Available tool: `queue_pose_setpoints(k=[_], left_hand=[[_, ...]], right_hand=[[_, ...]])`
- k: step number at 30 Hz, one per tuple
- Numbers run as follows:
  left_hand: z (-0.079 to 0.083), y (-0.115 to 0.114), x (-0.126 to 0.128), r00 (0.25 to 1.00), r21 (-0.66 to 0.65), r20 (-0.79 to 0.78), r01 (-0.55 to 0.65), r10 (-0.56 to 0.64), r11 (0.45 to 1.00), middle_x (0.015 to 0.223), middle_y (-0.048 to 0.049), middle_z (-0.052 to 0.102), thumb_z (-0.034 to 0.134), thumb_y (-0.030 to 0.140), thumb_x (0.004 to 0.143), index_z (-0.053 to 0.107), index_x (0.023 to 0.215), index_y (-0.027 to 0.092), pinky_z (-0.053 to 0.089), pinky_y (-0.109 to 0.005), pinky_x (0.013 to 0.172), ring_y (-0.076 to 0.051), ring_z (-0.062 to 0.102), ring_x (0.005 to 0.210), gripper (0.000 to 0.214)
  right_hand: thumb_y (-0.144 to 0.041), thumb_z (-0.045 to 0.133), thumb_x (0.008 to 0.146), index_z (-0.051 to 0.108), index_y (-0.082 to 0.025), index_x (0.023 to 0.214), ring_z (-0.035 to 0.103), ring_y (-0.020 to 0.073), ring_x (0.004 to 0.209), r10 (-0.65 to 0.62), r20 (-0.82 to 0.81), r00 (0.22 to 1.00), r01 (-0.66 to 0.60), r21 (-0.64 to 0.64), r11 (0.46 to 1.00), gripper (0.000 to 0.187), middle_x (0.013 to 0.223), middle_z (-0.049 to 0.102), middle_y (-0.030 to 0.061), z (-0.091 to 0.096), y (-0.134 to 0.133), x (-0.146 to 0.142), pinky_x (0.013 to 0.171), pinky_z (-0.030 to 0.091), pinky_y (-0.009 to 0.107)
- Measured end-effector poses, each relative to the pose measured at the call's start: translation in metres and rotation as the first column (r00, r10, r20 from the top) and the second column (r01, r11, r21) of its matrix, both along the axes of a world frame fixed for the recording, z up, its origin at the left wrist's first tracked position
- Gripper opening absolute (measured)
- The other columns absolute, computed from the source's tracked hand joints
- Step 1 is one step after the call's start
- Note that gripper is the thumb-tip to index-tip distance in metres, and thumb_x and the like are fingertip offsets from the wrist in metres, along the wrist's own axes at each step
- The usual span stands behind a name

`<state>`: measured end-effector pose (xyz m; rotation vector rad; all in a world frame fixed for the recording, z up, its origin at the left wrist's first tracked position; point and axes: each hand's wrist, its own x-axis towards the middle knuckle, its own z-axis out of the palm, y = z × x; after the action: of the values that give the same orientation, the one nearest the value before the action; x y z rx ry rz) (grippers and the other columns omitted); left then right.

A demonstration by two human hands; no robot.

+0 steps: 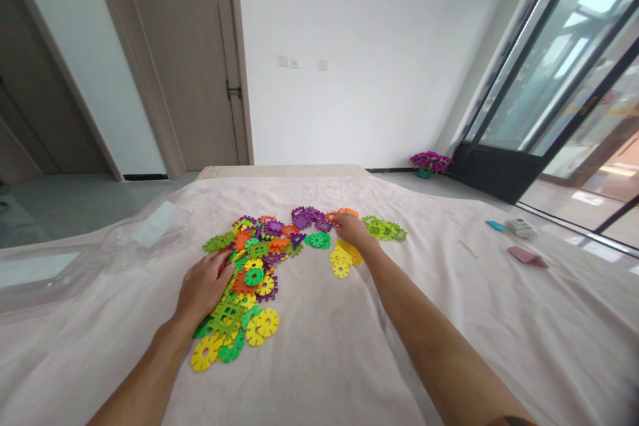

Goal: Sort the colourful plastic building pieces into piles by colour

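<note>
A mixed pile of plastic interlocking pieces (259, 249) lies left of centre, with square and notched round ones in green, yellow, orange and purple. At its left edge is my left hand (202, 283), its thumb and fingers apart and touching the pieces. My right hand (353, 231) reaches the small orange group (348, 212), fingers closed at an orange piece, their tips partly hidden. Around it sit purple pieces (310, 217), green round pieces (318, 240), yellow round pieces (341, 261) and light green square pieces (384, 229), each colour grouped apart.
A pale pink cloth (319, 346) covers the bed-like surface. Clear plastic containers (124, 239) lie at the left. To the right are a blue item (496, 226), a white box-like item (520, 229), a pink folded piece (528, 257) and a thin stick (468, 249).
</note>
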<state>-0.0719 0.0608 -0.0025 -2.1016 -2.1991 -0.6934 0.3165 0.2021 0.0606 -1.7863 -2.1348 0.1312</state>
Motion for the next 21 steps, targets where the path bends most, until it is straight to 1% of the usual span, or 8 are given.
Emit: queue_pose_setpoints(k=[4, 7, 10, 13, 15, 18, 20, 21], left_hand=[[0.001, 0.0, 0.001, 1.0, 0.007, -0.01, 0.002, -0.002, 1.0, 0.135, -0.0094, 0.064, 0.035, 0.047, 0.098, 0.061, 0.134, 0.02, 0.042, -0.037, 0.107, -0.024, 0.058, 0.124, 0.052], [0.003, -0.001, 0.003, 1.0, 0.008, -0.007, 0.0, 0.0, 1.0, 0.134, -0.0104, 0.064, 0.036, 0.047, 0.097, 0.062, 0.133, 0.019, 0.043, -0.038, 0.106, -0.025, 0.059, 0.123, 0.052], [0.005, -0.002, 0.004, 1.0, 0.008, 0.005, 0.003, -0.003, 1.0, 0.134, -0.0104, 0.064, 0.036, 0.046, 0.097, 0.062, 0.133, 0.019, 0.043, -0.038, 0.106, -0.025, 0.059, 0.122, 0.051], [0.006, -0.002, 0.004, 1.0, 0.001, 0.01, -0.003, 0.003, 1.0, 0.135, -0.0096, 0.063, 0.037, 0.046, 0.097, 0.062, 0.133, 0.021, 0.043, -0.038, 0.106, -0.025, 0.058, 0.123, 0.051], [0.006, -0.002, 0.004, 1.0, -0.007, 0.008, -0.006, 0.006, 1.0, 0.136, -0.0093, 0.063, 0.038, 0.047, 0.097, 0.061, 0.134, 0.022, 0.042, -0.038, 0.106, -0.025, 0.058, 0.124, 0.051], [0.005, -0.002, 0.004, 1.0, -0.013, -0.001, -0.01, 0.01, 1.0, 0.137, -0.0105, 0.062, 0.037, 0.047, 0.097, 0.061, 0.134, 0.02, 0.042, -0.039, 0.107, -0.026, 0.057, 0.125, 0.052], [0.005, -0.002, 0.003, 1.0, -0.017, -0.007, -0.015, 0.015, 1.0, 0.138, -0.0105, 0.062, 0.036, 0.048, 0.097, 0.061, 0.134, 0.02, 0.042, -0.038, 0.107, -0.026, 0.057, 0.125, 0.053], [0.004, -0.002, 0.003, 1.0, -0.018, -0.009, -0.017, 0.017, 1.0, 0.138, -0.0103, 0.062, 0.036, 0.048, 0.097, 0.061, 0.135, 0.02, 0.042, -0.038, 0.107, -0.025, 0.057, 0.126, 0.053]], right_hand=[[-0.006, 0.056, 0.082, 0.079, -0.022, 0.106, 0.057, 0.0247, 0.121, 0.052, 0.082, 0.995, -0.053, 0.011, 0.999, 0.037, 0.12, 0.072, 0.0098, -0.005, -0.007, -0.012, 0.104, 0.041, 0.034], [-0.007, 0.056, 0.084, 0.079, -0.023, 0.104, 0.056, 0.0267, 0.121, 0.093, 0.113, 0.989, -0.095, 0.014, 0.995, 0.035, 0.117, 0.073, 0.0099, -0.006, -0.013, -0.022, 0.103, 0.04, 0.035], [-0.006, 0.054, 0.084, 0.078, -0.022, 0.109, 0.056, 0.0259, 0.121, 0.102, 0.116, 0.988, -0.106, 0.031, 0.994, 0.038, 0.117, 0.073, 0.0095, -0.001, -0.02, -0.031, 0.102, 0.041, 0.034], [-0.006, 0.054, 0.084, 0.077, -0.021, 0.111, 0.061, 0.0226, 0.115, 0.122, 0.002, 0.993, -0.122, 0.055, 0.991, 0.038, 0.117, 0.074, 0.0077, 0.005, -0.034, -0.045, 0.098, 0.043, 0.03], [-0.007, 0.054, 0.084, 0.078, -0.021, 0.106, 0.066, 0.0193, 0.104, 0.202, -0.139, 0.969, -0.199, 0.037, 0.979, 0.036, 0.11, 0.076, 0.0047, 0.009, -0.05, -0.058, 0.09, 0.046, 0.026], [-0.01, 0.059, 0.083, 0.078, -0.021, 0.095, 0.067, 0.0144, 0.082, 0.383, -0.321, 0.866, -0.42, -0.052, 0.906, 0.025, 0.091, 0.077, -0.0001, 0.013, -0.084, -0.081, 0.074, 0.045, 0.022], [-0.023, 0.068, 0.083, 0.078, -0.02, 0.092, 0.064, 0.0124, 0.072, 0.44, -0.392, 0.808, -0.529, -0.153, 0.835, 0.013, 0.082, 0.074, -0.0016, 0.015, -0.108, -0.096, 0.065, 0.042, 0.021], [-0.031, 0.073, 0.082, 0.077, -0.021, 0.091, 0.062, 0.0117, 0.07, 0.463, -0.399, 0.791, -0.568, -0.199, 0.799, 0.014, 0.08, 0.073, -0.0024, 0.015, -0.12, -0.102, 0.062, 0.039, 0.021]])
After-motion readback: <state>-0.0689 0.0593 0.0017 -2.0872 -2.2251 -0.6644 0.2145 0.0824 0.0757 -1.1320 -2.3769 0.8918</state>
